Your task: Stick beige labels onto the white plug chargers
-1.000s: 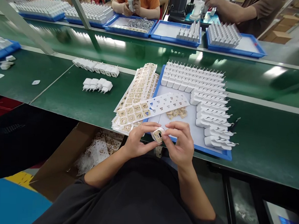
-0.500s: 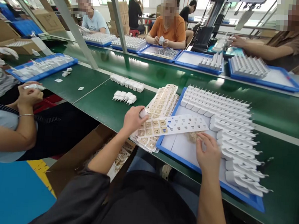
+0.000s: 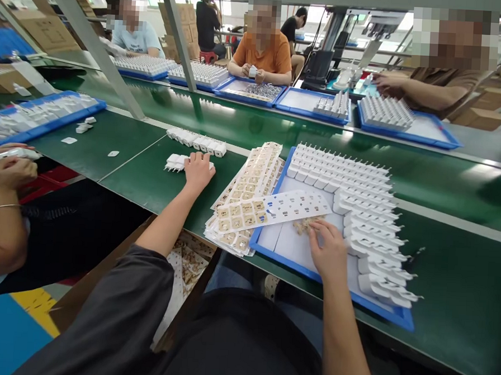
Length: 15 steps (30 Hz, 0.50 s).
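Note:
My left hand (image 3: 198,173) curls over the right end of a short row of white plug adapters (image 3: 175,162), and its fingers close around an adapter there, mostly hidden under them. My right hand (image 3: 331,250) is low over a blue-rimmed tray (image 3: 268,249), fingertips drawn together at a small heap of tan scraps (image 3: 301,226). Whatever those fingertips hold is too small to make out. Between the hands, a partly used sticker sheet (image 3: 294,204) lies across the tray's left rim, over a stack of tan-and-white sticker sheets (image 3: 251,176).
Rows of white adapters (image 3: 347,187) with pins fill the tray's far and right sides. Another adapter row (image 3: 196,141) sits behind my left hand. A co-worker's hands (image 3: 10,166) hold a white piece at left. A cardboard box (image 3: 103,275) with scraps stands below the table edge.
My left hand has moved left and away from me, from the sticker sheets to the short adapter row, carrying a white adapter. My right hand stays by the tan scraps. The view has shifted right.

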Motion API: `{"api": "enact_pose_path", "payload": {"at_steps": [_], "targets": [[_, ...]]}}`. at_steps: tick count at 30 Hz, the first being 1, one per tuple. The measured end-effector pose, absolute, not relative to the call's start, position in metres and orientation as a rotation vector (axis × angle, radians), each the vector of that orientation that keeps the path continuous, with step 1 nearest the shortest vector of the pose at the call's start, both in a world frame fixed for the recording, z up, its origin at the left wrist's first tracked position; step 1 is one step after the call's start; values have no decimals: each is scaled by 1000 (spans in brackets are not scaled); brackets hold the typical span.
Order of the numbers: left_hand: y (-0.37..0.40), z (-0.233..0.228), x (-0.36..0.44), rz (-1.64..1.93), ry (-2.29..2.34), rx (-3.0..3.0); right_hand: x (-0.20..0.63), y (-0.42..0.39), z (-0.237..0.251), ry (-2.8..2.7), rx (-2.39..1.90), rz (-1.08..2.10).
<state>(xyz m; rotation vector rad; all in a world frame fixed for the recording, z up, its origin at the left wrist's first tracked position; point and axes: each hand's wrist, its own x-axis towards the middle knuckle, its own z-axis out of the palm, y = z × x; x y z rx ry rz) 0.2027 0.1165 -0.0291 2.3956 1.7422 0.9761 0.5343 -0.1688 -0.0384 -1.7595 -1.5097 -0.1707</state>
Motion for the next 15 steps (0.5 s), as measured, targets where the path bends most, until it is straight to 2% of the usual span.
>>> {"api": "enact_pose_path", "payload": {"at_steps": [6, 11, 15], "targets": [[103, -17, 200, 1015, 1680, 2332, 529, -167, -37, -1515, -1743, -150], [40, -2, 248, 543, 1235, 2514, 529, -168, -35, -1541, -1729, -142], [4, 0, 272, 335, 1136, 2501, 529, -171, -34, -1561, -1723, -147]]}}
